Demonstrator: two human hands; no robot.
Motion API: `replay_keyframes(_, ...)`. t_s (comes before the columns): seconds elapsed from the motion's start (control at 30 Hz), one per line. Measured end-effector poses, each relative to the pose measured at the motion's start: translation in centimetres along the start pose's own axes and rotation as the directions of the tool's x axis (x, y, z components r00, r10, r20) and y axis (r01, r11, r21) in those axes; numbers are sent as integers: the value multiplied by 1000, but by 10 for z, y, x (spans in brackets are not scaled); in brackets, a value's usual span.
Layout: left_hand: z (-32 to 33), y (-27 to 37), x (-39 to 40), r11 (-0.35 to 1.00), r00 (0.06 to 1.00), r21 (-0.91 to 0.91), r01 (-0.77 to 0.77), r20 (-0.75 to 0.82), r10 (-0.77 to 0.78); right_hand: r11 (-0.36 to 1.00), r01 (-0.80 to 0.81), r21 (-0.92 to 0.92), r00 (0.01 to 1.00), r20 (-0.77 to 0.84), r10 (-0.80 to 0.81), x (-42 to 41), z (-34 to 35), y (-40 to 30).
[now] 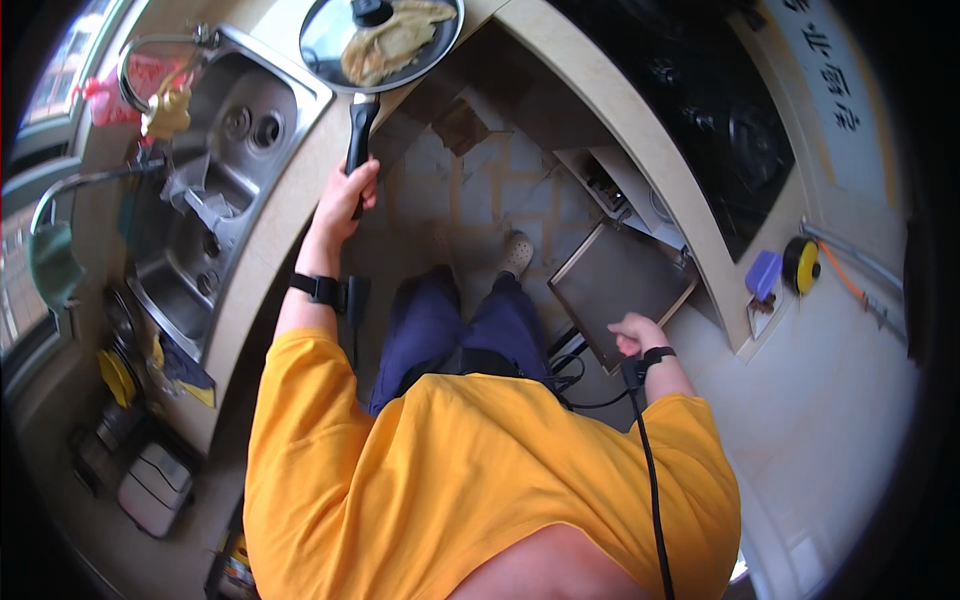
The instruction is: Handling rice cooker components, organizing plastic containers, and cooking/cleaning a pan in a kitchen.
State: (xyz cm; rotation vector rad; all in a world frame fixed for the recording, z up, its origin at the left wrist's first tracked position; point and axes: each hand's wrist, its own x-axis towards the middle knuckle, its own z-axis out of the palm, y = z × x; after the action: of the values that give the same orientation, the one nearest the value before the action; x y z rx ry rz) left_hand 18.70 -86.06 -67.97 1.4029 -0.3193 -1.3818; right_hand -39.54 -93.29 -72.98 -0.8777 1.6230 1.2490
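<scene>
My left hand [346, 196] is closed around the black handle of a frying pan [309, 56] at the top of the view. A glass lid [322, 30] with a black knob covers the pan, and pale, browned flatbread-like food [394, 46] shows through it. The pan is over the counter edge, right of the sink; whether it rests there I cannot tell. On the right, my right hand [637, 334] is over the brown panel of an open cabinet door [622, 277]. Its fingers are partly curled, and contact with the door's edge cannot be made out.
A double steel sink [259, 82] with faucets and a plastic bag lies left. A black cooktop [720, 112] is set in the right counter [660, 127]. The opened cabinet [637, 191] juts low at right. A black cable [651, 480] hangs from my right wrist.
</scene>
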Motion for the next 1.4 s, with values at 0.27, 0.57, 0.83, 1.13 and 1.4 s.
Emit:
replay_keyframes(0.27, 15, 20, 29, 979, 986, 195, -55, -146, 84, 799, 467, 379, 884, -194, -424, 169, -32, -143)
replay_keyframes(0.57, -28, 26, -8, 938, 931, 91, -334, -126, 344, 179, 447, 877, 872, -382, -307, 344, -127, -260)
replay_keyframes(0.83, 3, 14, -9, 811, 821, 422, -406, -221, 526, 616, 662, -426, 367, -533, -763, 493, -170, -298)
replay_keyframes(1.13, 29, 7, -3, 812, 802, 441, -382, -279, 528, 239, 897, 371, 441, -779, -446, 461, -177, -312)
replay_keyframes(1.4, 15, 37, 25, 982, 936, 142, -126, -312, 165, -389, 619, 683, 665, -718, -204, 508, -151, -191)
